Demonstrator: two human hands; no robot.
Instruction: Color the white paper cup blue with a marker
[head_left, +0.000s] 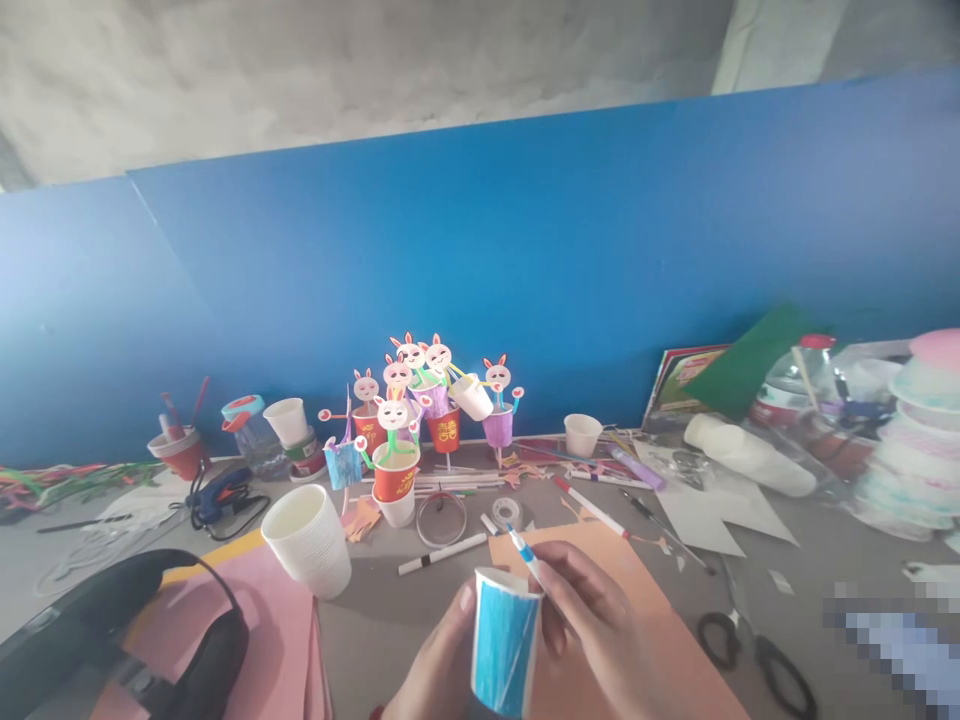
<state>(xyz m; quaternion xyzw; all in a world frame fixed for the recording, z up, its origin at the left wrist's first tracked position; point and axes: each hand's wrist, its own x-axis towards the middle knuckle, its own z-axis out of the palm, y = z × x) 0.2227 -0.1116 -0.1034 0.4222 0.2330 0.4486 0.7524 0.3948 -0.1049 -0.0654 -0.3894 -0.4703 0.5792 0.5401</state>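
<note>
A paper cup (504,645) with its side coloured blue and a white rim is held up near the bottom centre. My left hand (441,655) grips it from the left, thumb along the side. In my right hand (596,615) is a blue marker (523,548), pinched between thumb and fingers with its blue tip pointing up and away from the cup. The right hand's lower fingers are close to the cup's right edge; whether they touch it I cannot tell. Beneath both hands lie the grey table and an orange paper sheet (637,590).
Rabbit-faced paper cup figures (394,415) stand behind, against a blue partition (480,250). A stack of white cups (307,540) is at left, beside pink paper (277,620) and a black headset-like object (97,620). Scissors (750,640) lie at right; loose markers (442,553) are scattered ahead.
</note>
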